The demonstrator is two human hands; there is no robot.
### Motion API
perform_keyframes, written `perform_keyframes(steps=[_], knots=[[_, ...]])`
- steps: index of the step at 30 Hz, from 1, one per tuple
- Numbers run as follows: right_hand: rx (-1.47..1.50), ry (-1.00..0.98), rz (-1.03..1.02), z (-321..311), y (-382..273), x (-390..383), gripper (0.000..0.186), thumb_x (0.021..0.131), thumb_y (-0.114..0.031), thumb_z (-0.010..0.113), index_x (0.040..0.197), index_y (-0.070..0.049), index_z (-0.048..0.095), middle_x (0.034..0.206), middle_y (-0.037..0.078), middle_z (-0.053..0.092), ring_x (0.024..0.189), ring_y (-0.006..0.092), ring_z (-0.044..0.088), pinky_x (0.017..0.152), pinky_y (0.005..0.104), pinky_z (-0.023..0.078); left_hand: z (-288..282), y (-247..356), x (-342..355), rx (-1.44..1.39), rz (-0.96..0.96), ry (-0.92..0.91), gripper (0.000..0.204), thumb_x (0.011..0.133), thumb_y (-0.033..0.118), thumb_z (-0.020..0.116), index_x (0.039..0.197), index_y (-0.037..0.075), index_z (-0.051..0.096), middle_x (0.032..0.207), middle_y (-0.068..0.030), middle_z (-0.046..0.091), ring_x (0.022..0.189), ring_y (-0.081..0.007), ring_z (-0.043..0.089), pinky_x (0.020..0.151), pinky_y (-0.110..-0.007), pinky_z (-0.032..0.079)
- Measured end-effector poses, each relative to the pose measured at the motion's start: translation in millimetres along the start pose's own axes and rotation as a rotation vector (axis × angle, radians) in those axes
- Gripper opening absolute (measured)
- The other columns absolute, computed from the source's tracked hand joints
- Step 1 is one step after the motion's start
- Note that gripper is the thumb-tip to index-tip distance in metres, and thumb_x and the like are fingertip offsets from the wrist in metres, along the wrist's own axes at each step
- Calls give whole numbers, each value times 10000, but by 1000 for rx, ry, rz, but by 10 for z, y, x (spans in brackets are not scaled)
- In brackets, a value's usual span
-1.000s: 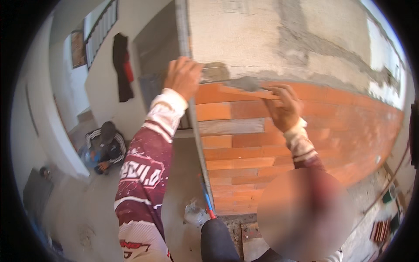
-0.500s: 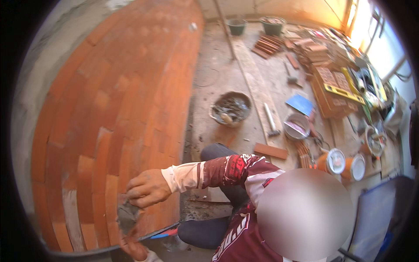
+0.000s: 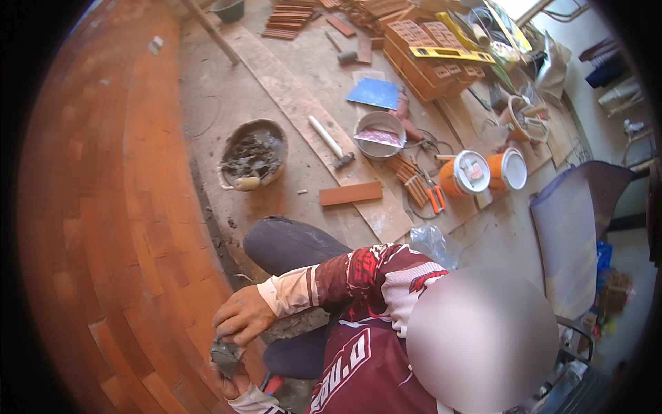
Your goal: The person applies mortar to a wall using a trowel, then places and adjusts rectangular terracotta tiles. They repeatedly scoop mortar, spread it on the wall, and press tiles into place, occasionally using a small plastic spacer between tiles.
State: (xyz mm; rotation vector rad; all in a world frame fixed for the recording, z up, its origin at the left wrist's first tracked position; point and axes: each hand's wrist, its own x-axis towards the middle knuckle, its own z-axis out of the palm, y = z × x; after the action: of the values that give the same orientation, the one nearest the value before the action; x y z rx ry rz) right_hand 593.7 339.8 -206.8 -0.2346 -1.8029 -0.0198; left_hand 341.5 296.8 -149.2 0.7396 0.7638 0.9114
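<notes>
My right hand reaches down from a maroon sleeve with a pale cuff, its fingers curled over a grey lump of what looks like wet mortar. Just below, my left hand meets the lump from the other side. Its fingers are bent and partly hidden, so what it grips cannot be made out. Both hands are close together in front of my bent knees, over the edge of a broad surface of laid terracotta tiles.
A bucket of grey mortar stands beyond my knee. Near it are a hammer, a loose terracotta tile, a metal pot, pliers and orange buckets. A yellow level rests on stacked bricks.
The view has swung to the right, so the tiled surface and the tools appear farther left. Both hands stay together at the grey lump, now seen closer to my knees.
</notes>
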Motion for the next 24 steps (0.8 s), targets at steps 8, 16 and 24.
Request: perform_keyframes(steps=[8,16,24], knots=[[-499,87,928,-811,-52,-841,605,697,-225,782,1244,-85,566,1268,189,536,1151,389,527,974,484,435,-162,-197,745,7,-89,-73,461,983,269,546,1335,-22,494,1331,-155,563,1206,-290,558,1005,-442,469],[76,-463,2283,-1153,-1176,-3031,662,938,-617,441,1174,-40,667,1160,230,651,1099,412,599,954,438,450,-69,-320,961,39,-186,-20,432,989,232,547,1357,16,481,1275,-116,599,1069,-232,619,833,-368,538],[-883,-644,2385,-1432,-2556,-3463,605,861,-340,677,1394,-147,463,1426,176,455,1306,399,428,1022,523,395,-52,-374,962,14,-161,137,405,982,251,564,1315,27,511,1167,-110,636,904,-217,603,759,-364,505]])
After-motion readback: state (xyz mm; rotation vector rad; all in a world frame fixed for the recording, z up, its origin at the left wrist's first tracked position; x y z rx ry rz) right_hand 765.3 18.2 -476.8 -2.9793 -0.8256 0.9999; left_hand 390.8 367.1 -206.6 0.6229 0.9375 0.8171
